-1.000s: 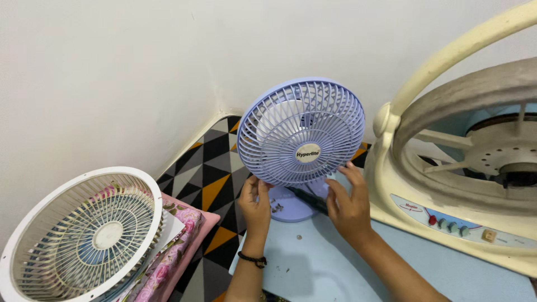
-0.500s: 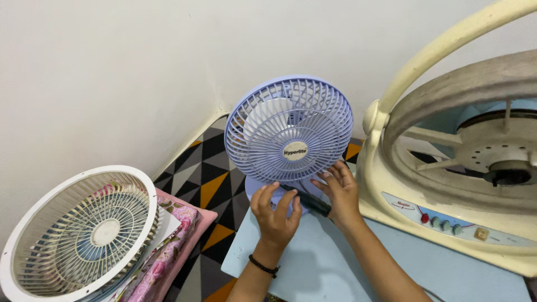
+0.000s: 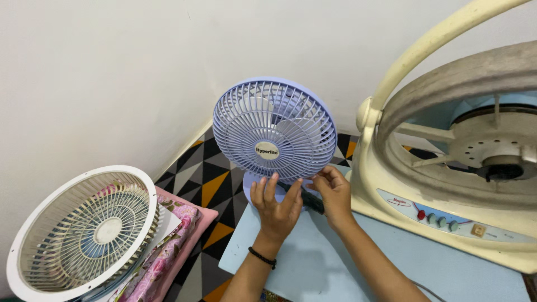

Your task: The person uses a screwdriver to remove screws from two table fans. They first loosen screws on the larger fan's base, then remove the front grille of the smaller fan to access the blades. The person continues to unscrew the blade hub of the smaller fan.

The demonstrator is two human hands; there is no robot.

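Left hand [image 3: 275, 204]: fingers spread and flat, palm down, lying on the round base [image 3: 253, 187] of the small fan [image 3: 272, 131], directly under the guard at its 6 o'clock. A dark band sits on that wrist. Right hand [image 3: 331, 193]: fingers curled together, tips closed on the near end of a dark screwdriver [image 3: 306, 199] that lies across the base at the guard's 5 o'clock. I cannot tell whether the tool is lifted or only touched.

The small fan stands upright at the far corner of the pale blue table [image 3: 313, 263], guard facing the camera, close to the wall.

Progress, as a judgement: the front guard is still on the fan and looks fully seated, and the tool is not applied to any screw. Work on this fan seems barely begun.

Against the frame half a second back: the fan sits a little further left and has turned slightly, the left hand has slid forward onto the base, and the right hand's fingers have tightened around the tool.

Surroundings: at 3 o'clock, a large cream fan [image 3: 447, 168] without its guard, dusty ring exposed. At 8 o'clock, a loose white guard [image 3: 84, 232] resting on a floral pink cushion [image 3: 168, 251] over patterned floor.
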